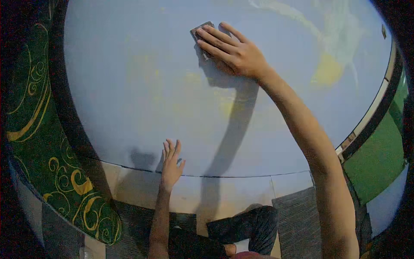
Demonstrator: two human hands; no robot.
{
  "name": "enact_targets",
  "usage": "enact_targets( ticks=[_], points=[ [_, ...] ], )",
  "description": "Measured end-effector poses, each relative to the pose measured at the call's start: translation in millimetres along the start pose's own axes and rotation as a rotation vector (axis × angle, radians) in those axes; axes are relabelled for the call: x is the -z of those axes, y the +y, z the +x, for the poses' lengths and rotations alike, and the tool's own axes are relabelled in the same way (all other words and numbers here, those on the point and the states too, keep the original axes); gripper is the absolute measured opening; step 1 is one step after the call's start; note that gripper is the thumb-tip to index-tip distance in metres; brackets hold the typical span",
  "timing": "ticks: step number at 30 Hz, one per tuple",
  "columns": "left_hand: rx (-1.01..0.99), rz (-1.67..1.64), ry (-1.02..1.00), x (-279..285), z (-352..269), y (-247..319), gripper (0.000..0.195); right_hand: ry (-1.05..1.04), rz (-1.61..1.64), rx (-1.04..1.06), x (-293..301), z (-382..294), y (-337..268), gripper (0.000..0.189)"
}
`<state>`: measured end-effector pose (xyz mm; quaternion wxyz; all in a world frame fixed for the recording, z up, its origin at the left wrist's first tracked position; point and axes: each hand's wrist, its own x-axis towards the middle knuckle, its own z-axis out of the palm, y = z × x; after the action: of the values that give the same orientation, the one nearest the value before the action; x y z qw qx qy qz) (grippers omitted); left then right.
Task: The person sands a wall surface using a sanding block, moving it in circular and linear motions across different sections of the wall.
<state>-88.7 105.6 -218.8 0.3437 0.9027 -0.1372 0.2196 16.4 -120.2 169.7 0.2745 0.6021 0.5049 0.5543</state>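
A broad, pale bluish-white panel [145, 97] with faint yellow patches fills most of the view. Near its upper middle, my right hand [237, 53] lies over a small dark block [203, 29], fingers spread across its top and pressing it against the panel; much of the block is hidden under the fingers. What kind of block it is cannot be told. At the panel's near edge my left hand [173, 162] rests with fingers apart and holds nothing. Shadows of both arms fall on the panel.
A dark green patterned mat or cloth [74, 181] with gold swirls curves along the left. Plain green material [375, 162] shows at right, beyond the panel's dark border. A pale tiled strip [184, 197], my dark-clothed legs [258, 223] and dark grey ribbed surfaces [296, 220] lie below.
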Motion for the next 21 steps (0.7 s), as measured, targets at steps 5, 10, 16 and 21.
enact_targets(
  ticks=[5,10,16,21],
  points=[
    [-0.023,0.013,0.001,-2,1,-5,0.084,0.009,0.049,-0.01,0,-1,-4,0.061],
    [0.011,0.026,-0.009,0,-2,-3,0.082,-0.008,0.062,-0.01,4,2,-3,0.069],
    [0.005,0.064,-0.031,-7,-1,-12,0.083,0.1,0.037,0.044,-8,-8,-2,0.055],
    [-0.009,0.033,-0.025,-11,-3,-14,0.085,0.122,0.027,0.047,-8,-12,-6,0.057]
  ],
)
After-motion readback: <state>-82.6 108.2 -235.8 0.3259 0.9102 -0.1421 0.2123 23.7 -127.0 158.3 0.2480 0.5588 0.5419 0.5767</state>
